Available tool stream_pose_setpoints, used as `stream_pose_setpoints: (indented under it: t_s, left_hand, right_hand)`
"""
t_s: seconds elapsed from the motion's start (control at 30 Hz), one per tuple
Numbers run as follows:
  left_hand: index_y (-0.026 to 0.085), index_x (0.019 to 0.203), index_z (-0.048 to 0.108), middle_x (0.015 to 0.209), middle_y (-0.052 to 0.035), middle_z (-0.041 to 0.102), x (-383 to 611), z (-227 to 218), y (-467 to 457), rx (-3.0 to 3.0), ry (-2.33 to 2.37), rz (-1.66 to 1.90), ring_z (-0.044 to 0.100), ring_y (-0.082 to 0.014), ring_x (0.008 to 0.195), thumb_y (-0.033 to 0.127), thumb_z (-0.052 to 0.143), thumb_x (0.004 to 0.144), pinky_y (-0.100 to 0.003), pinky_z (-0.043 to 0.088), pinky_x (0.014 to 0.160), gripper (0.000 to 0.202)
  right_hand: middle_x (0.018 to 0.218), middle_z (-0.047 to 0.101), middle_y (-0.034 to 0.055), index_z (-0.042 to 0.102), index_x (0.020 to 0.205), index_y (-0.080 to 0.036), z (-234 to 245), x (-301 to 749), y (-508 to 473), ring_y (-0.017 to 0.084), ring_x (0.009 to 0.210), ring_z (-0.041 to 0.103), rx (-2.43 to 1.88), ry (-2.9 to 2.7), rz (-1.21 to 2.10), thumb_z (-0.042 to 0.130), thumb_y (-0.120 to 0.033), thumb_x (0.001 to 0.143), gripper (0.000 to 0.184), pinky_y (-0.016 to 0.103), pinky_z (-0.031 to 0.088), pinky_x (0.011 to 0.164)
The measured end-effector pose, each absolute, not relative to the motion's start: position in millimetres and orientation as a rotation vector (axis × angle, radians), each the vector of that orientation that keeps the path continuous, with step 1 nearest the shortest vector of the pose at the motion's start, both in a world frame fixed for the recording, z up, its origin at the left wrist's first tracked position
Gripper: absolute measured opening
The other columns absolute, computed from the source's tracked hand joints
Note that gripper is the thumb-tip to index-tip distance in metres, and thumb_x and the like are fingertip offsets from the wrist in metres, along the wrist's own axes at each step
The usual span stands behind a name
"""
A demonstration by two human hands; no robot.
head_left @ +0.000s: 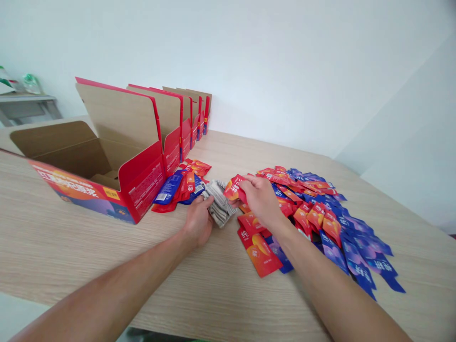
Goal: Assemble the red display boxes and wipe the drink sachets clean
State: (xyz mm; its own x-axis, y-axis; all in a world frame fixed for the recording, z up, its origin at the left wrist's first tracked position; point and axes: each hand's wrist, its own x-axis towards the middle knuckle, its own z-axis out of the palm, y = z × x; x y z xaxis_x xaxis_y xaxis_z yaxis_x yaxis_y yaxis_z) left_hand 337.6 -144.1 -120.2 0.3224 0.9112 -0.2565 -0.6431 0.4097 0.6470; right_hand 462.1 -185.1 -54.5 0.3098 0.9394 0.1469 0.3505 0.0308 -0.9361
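My left hand is closed on a stack of packets whose grey-white edges fan out to the right, resting on the wooden table. My right hand pinches a single red packet just above that stack. A big spread of red and blue packets lies to the right of my right hand. A smaller heap of blue and red packets sits left of the stack, against the nearest red open cardboard box.
A row of several open red cardboard boxes with raised lids runs along the table toward the white wall. A grey shelf with bottles stands at far left. The table's near edge runs along the bottom.
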Motion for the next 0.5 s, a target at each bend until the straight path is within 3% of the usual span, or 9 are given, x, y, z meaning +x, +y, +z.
stream_pose_setpoints:
  t_s: [0.2, 0.5]
  left_hand:
    - [0.015, 0.103, 0.07, 0.092, -0.0082, 0.079, 341.2, -121.4, -145.2, 0.463, 0.665, 1.046, 0.076, -0.0207, 0.085, 0.004, 0.053, 0.09, -0.036, 0.061, 0.088, 0.024]
    - [0.016, 0.097, 0.074, 0.099, -0.0095, 0.08, 341.6, -127.4, -145.4, 0.532, 0.606, 0.975, 0.076, -0.0253, 0.097, 0.007, 0.062, 0.083, -0.041, 0.059, 0.095, 0.021]
  right_hand:
    - [0.049, 0.057, -0.0049, 0.057, 0.071, -0.019, -49.6, 451.1, -114.6, 0.011, 0.039, 0.055, -1.372, -0.903, 0.885, 0.047, -0.008, 0.087, 0.022, 0.019, 0.046, 0.042]
    - [0.052, 0.056, -0.0068, 0.053, 0.074, -0.018, -79.6, 416.0, -22.1, 0.011, 0.049, 0.063, -1.396, -0.931, 1.03, 0.06, -0.008, 0.092, 0.022, 0.024, 0.058, 0.055]
